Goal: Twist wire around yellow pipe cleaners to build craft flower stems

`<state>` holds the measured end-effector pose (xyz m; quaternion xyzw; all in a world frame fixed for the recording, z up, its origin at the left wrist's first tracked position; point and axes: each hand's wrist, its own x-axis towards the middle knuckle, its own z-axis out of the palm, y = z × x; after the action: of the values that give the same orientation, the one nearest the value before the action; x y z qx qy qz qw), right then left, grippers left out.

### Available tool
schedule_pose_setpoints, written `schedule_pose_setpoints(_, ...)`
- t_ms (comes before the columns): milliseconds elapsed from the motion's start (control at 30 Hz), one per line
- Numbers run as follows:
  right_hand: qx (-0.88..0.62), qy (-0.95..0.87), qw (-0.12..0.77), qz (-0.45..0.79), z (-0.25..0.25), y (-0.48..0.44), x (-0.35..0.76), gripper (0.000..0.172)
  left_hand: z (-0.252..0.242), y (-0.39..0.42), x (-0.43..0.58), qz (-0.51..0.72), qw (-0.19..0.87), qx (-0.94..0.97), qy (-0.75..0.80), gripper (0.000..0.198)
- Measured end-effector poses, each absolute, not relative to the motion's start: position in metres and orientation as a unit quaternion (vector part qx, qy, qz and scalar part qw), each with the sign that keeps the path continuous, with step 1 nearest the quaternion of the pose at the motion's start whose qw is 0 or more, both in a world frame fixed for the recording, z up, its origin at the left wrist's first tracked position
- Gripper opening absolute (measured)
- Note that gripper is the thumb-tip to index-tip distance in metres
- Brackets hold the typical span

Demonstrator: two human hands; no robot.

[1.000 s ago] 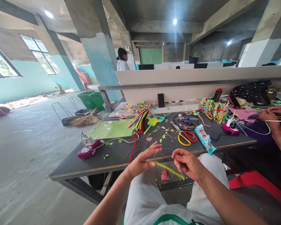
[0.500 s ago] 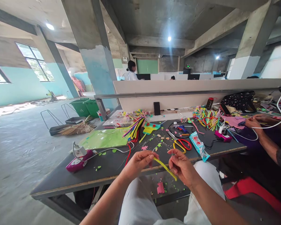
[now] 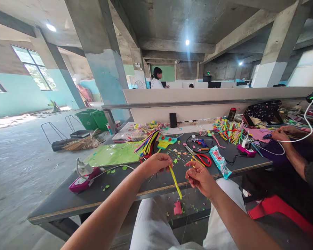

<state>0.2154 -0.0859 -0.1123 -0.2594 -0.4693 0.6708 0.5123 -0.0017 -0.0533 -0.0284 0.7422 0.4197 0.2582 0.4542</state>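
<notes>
My left hand [image 3: 156, 164] pinches the upper end of a fuzzy yellow pipe cleaner [image 3: 175, 182], which hangs down past the table's front edge. A little to the right, my right hand [image 3: 200, 177] is closed, with a thin wire [image 3: 189, 168] between its fingertips. The hands are apart, both over the near edge of the table. Beyond them lie scissors [image 3: 204, 160] with red handles and a second, yellow-handled tool [image 3: 197, 159], partly hidden by my right hand. A yellow and teal fuzzy piece [image 3: 167, 142] rests farther back.
A bundle of coloured pipe cleaners [image 3: 149, 144] lies beside a green sheet [image 3: 112, 154]. A blue glue gun [image 3: 201, 142], a blue wrapper [image 3: 220, 161] and purple power strips [image 3: 85, 180] are on the dark table [image 3: 54, 198]. At right, a co-worker's hands [image 3: 284, 133] are busy.
My left hand has moved up and slightly away from my right hand. The yellow pipe cleaner now hangs more steeply. The view has shifted slightly, and the person behind the partition has turned.
</notes>
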Motion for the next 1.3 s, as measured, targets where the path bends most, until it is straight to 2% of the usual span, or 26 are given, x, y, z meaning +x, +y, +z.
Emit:
schedule_pose_setpoints(233, -0.322, -0.501, 0.522, 0.611, -0.106, -0.068, 0.213, 0.032, -0.023, -0.015, 0.004, 0.228, 0.380, 0.800, 0.403, 0.040)
schedule_pose_setpoints(433, -0.375, -0.498, 0.546, 0.560, -0.119, -0.043, 0.208, 0.035, -0.030, 0.026, 0.021, 0.244, 0.280, 0.826, 0.423, 0.029)
schedule_pose_setpoints(533, -0.385, -0.484, 0.549, 0.563, -0.136, -0.036, 0.209, 0.034, -0.046, 0.025, 0.028, 0.289, 0.230, 0.814, 0.448, 0.015)
schedule_pose_setpoints(600, -0.384, -0.475, 0.550, 0.569, -0.145, -0.035, 0.210, 0.034, -0.061, 0.010, 0.031, 0.344, 0.178, 0.797, 0.464, 0.017)
schedule_pose_setpoints(667, -0.382, -0.468, 0.554, 0.573, -0.152, -0.035, 0.211, 0.035, -0.080, -0.015, 0.035, 0.433, 0.062, 0.765, 0.472, 0.019)
schedule_pose_setpoints(700, -0.380, -0.466, 0.555, 0.575, -0.156, -0.035, 0.210, 0.035, -0.092, -0.028, 0.038, 0.443, 0.047, 0.767, 0.462, 0.019)
schedule_pose_setpoints(900, -0.391, -0.476, 0.532, 0.581, -0.170, -0.032, 0.208, 0.033, -0.152, -0.064, 0.052, 0.370, 0.113, 0.797, 0.464, 0.018)
schedule_pose_setpoints(1100, -0.396, -0.516, 0.517, 0.556, -0.174, -0.028, 0.210, 0.027, -0.157, -0.044, 0.049, 0.339, 0.166, 0.792, 0.481, 0.019)
schedule_pose_setpoints(1300, -0.399, -0.542, 0.517, 0.529, -0.174, -0.026, 0.214, 0.023, -0.160, -0.040, 0.048, 0.325, 0.160, 0.794, 0.489, 0.016)
